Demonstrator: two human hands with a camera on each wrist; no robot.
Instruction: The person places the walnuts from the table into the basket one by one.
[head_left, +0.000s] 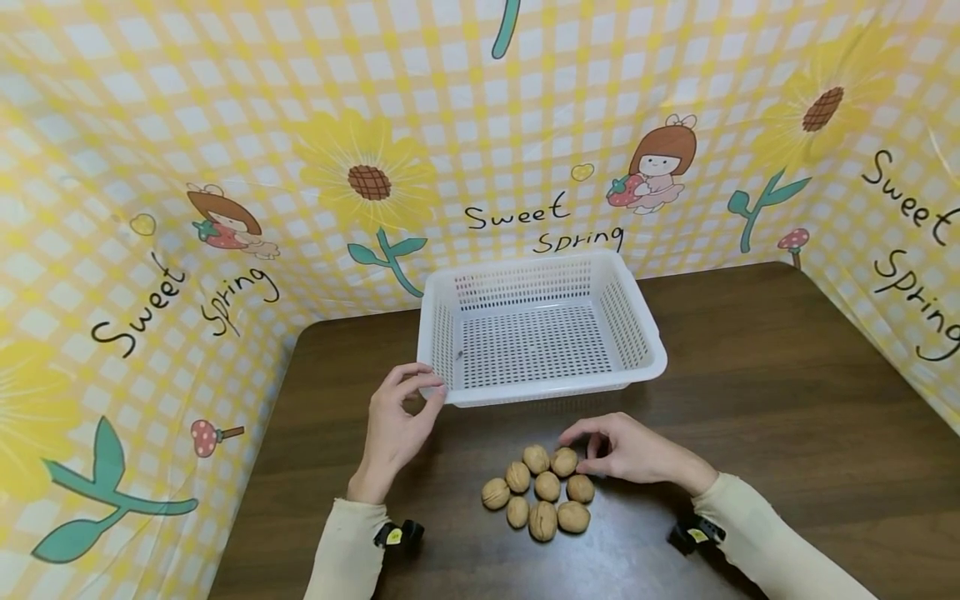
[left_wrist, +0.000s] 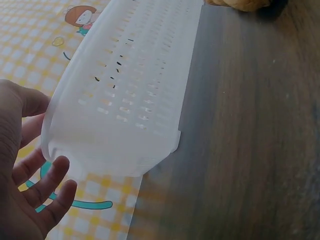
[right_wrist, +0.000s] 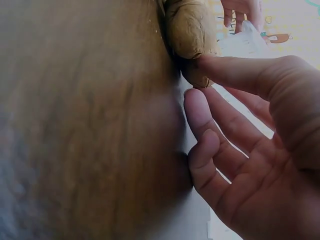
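Checked sheet (head_left: 262, 83) behind the basket (head_left: 540, 389), dark table (head_left: 750, 358) under it; nine walnuts (head_left: 547, 486) lie loosely bunched on the basket's near side, a person's hands at work.
The left hand (head_left: 397, 429) is at the basket's near left corner, thumb and fingers clamped on the rim. The right hand (head_left: 637, 450), on the basket's near side, has thumb and forefinger closed about one walnut (head_left: 564, 462), the bunch's far right one and among those closest to the basket; how firmly they press, I cannot tell. That walnut looks to be on the table rather than lifted. None shows inside the basket, so the handling seems barely begun: one walnut taken hold of, the other eight untouched.
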